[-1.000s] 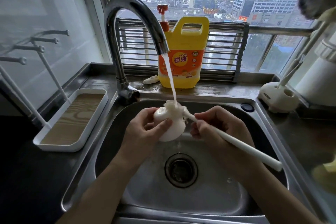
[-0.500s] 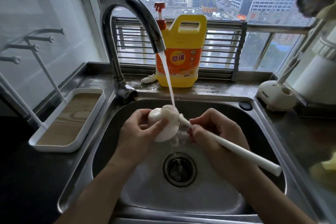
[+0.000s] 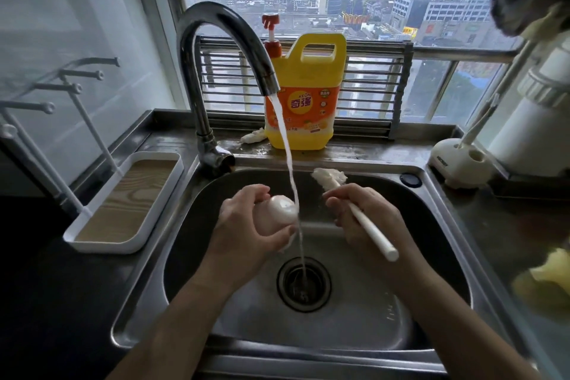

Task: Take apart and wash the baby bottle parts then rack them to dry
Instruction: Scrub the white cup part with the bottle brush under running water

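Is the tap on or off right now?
On. A stream of water runs from the faucet spout, past the white bottle part held by the left hand, into the sink drain.

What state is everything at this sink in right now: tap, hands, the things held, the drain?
Tap, running.
Bottle part, gripped in left hand, at the edge of the stream.
Brush, gripped in right hand, bristles outside the stream.
Drain, unplugged, stream falling in.
Soap jug, upright behind the sink.
Drying rack, standing left of it.
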